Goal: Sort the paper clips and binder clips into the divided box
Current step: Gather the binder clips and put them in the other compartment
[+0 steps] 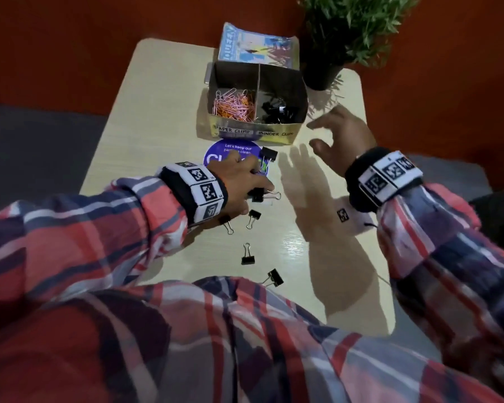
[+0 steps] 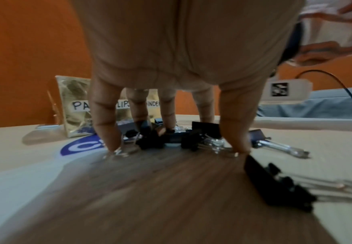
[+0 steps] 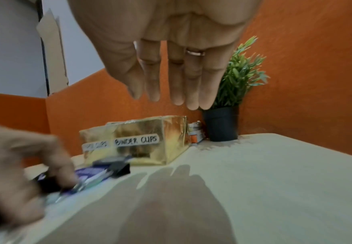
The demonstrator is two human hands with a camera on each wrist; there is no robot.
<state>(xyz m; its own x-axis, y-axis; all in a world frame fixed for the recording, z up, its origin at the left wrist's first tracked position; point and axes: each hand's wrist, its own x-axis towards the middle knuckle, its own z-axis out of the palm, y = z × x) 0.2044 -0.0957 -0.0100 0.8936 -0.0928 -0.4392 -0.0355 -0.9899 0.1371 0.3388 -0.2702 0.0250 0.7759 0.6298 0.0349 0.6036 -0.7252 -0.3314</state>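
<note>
The gold divided box (image 1: pixel 298 91) stands at the table's far side. Its left compartment, labelled PAPER CLIPS, holds pink and orange paper clips (image 1: pixel 233 105); the right one, labelled BINDER CLIPS, holds black binder clips (image 1: pixel 274 111). My left hand (image 1: pixel 253 181) is clawed over a cluster of black binder clips (image 2: pixel 171 138), fingertips (image 2: pixel 112 142) down on the table around it. More binder clips lie loose: one by the box (image 1: pixel 268 155), one (image 1: pixel 253 217) beside the left hand, two nearer me (image 1: pixel 247 256) (image 1: pixel 275 277). My right hand (image 1: pixel 317 135) hovers in the air right of the box, fingers (image 3: pixel 191 92) straight, holding nothing.
A potted plant (image 1: pixel 332 48) stands at the far right corner, with a booklet (image 1: pixel 256 49) behind the box. A round blue sticker (image 1: pixel 230 151) lies before the box. A white tagged device (image 1: pixel 351 212) with a cable rests under my right wrist.
</note>
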